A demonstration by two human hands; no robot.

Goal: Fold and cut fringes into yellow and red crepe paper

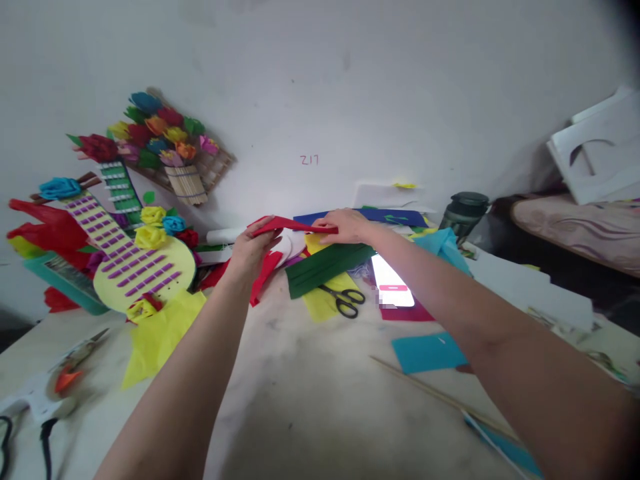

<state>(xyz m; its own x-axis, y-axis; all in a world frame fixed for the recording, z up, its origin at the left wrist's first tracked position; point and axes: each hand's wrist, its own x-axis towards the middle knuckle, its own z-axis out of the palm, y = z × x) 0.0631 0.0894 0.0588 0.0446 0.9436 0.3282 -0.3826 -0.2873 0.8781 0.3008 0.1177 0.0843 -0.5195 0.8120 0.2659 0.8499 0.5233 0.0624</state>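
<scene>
A folded strip of red crepe paper [293, 225] stretches between my two hands above the back of the table. My left hand [254, 245] is closed on its left end, with thumb and fingers pinching it. At the other end my right hand [346, 227] grips the strip, its fingertips partly hidden. Below them lie a dark green paper strip [325, 268], yellow paper [320, 310] and black-handled scissors [349, 302], whose blades are partly covered by the green strip. A lit phone [393, 283] rests beside my right forearm.
Paper-flower crafts [143, 257] and a flower basket [186, 183] stand at the left. A glue gun [47, 387] lies front left. Blue paper [427, 352] and a thin wooden stick [440, 395] are on the right, with a dark bottle [464, 212] behind.
</scene>
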